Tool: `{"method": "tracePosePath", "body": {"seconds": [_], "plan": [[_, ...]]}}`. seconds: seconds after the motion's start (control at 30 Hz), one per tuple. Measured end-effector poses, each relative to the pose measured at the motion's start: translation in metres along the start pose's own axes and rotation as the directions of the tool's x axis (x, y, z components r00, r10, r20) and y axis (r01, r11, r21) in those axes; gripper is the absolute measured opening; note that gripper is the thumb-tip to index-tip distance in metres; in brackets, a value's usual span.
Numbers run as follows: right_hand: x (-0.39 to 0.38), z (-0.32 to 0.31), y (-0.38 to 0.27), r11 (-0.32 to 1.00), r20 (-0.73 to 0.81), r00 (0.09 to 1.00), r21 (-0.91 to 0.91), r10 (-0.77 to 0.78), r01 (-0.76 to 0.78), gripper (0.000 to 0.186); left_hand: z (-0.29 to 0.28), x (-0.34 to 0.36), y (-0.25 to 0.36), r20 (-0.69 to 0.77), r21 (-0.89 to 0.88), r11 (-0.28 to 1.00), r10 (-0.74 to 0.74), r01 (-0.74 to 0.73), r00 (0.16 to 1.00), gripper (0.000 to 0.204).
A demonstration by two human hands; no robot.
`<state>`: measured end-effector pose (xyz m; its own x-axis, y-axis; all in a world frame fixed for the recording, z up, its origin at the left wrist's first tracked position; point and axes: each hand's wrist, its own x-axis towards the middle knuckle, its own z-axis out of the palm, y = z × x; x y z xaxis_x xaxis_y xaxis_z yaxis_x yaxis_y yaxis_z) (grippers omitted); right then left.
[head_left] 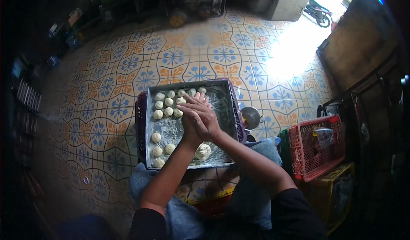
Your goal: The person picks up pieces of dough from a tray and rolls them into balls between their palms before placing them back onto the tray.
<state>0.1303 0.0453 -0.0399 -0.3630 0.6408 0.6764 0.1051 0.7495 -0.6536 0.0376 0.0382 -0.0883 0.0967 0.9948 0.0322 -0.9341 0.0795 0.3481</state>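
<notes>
Patterned floor tiles (pixel 121 105) spread across the room, and low on them a purple crate (pixel 141 116) shows around a shallow metal tray (pixel 224 116), close by the sitter's jeans (pixel 267 150). To the right stand a red basket (pixel 297 154) and, nearer the tray, a metal bowl (pixel 255 117).

Over the tray the right hand (pixel 206 119) lies across the left hand (pixel 189 130), palms turned together, fingers stretched out and crossing; I can't tell whether any dough is pressed between them. Just below the hands, at the near side of the tray, sits a large dough lump (pixel 203 151). Smallest are the dough balls (pixel 156 137), in rows at the far left, with a few more in the near left corner.

Too firm a squeeze could, I'd judge, flatten a piece if one is there. Hands dropping low might nudge the nearest balls out of line, and where the pale dusting (pixel 220 99) is thin, dough may stick.

Fingers and wrists cover the tray's middle and some balls behind; the bowl's contents and the dark room edges are hard to read.
</notes>
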Motion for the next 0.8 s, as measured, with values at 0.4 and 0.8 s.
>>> {"method": "tracePosePath", "body": {"seconds": [0.4,0.8], "plan": [[-0.02,-0.002,0.018,0.919,-0.106,0.935,0.252,0.338,-0.304,0.058,0.048,-0.002,0.028,-0.296,-0.025,0.977,-0.211,0.213,0.932,0.064],[-0.042,-0.013,0.036,-0.221,0.415,0.393,0.865,0.821,-0.452,0.033,0.093,0.003,0.097,0.563,0.824,-0.254,0.268,-0.507,0.782,0.038]]}}
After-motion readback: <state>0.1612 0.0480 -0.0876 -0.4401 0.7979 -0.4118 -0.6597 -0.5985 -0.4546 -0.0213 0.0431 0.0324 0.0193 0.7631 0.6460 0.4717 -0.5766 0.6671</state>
